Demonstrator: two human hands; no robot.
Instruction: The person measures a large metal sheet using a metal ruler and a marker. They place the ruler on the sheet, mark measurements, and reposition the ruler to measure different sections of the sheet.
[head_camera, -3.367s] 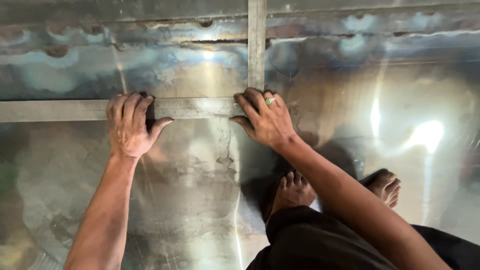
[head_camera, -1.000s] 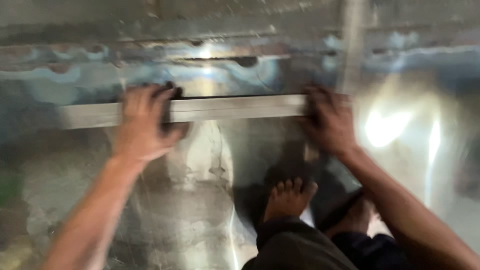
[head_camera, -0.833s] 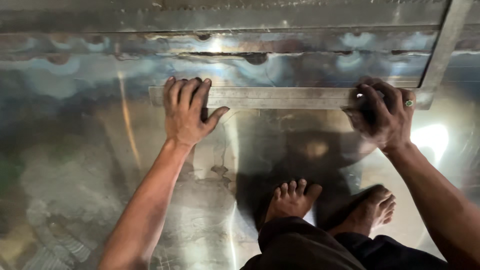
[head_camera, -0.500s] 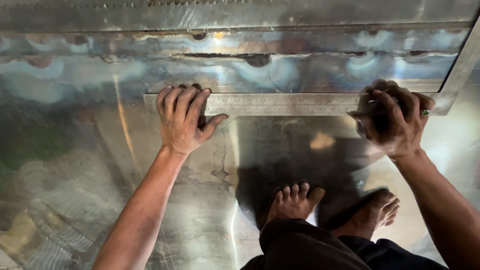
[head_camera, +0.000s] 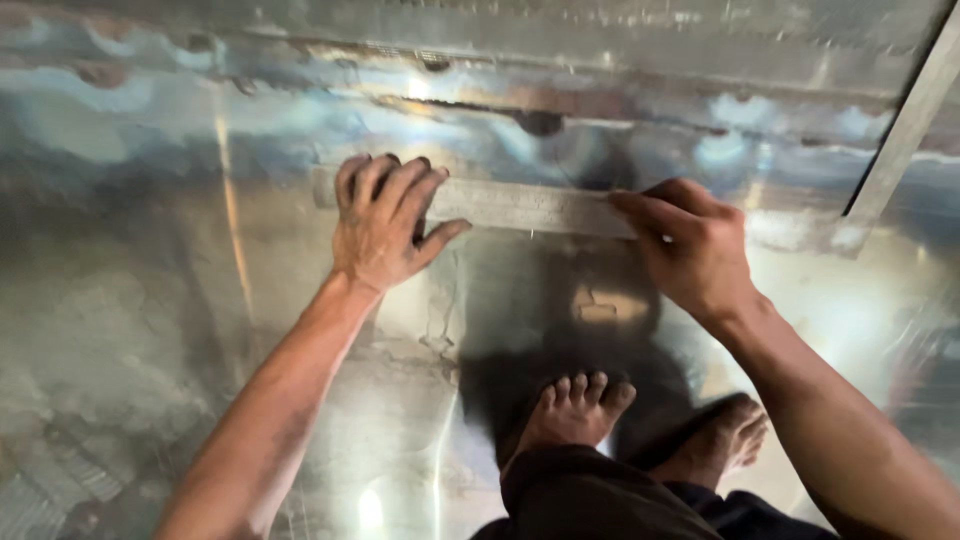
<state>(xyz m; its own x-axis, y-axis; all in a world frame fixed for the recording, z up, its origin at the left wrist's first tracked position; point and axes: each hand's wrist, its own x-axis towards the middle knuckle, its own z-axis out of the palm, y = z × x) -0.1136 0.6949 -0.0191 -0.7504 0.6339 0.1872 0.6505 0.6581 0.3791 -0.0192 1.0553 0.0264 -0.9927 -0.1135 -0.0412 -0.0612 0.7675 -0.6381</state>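
Note:
A long flat metal square (head_camera: 530, 205) lies on a shiny steel sheet (head_camera: 150, 300). Its blade runs left to right, and its second arm (head_camera: 900, 130) angles up toward the top right corner. My left hand (head_camera: 385, 225) presses down on the blade's left end, fingers spread over it. My right hand (head_camera: 695, 250) rests on the blade near its middle right, fingers together and pointing left along its lower edge. Whether a small tool sits under those fingers is hidden.
My two bare feet (head_camera: 575, 410) (head_camera: 725, 435) stand on the sheet just below the square, with dark trousers (head_camera: 600, 500) at the bottom edge. A welded seam with scorch marks (head_camera: 540, 122) runs across the sheet above the blade. Glare patches dot the metal.
My right hand has left the square's corner and slid left along the blade. My left hand stays pressed on the left end. The view has tilted slightly.

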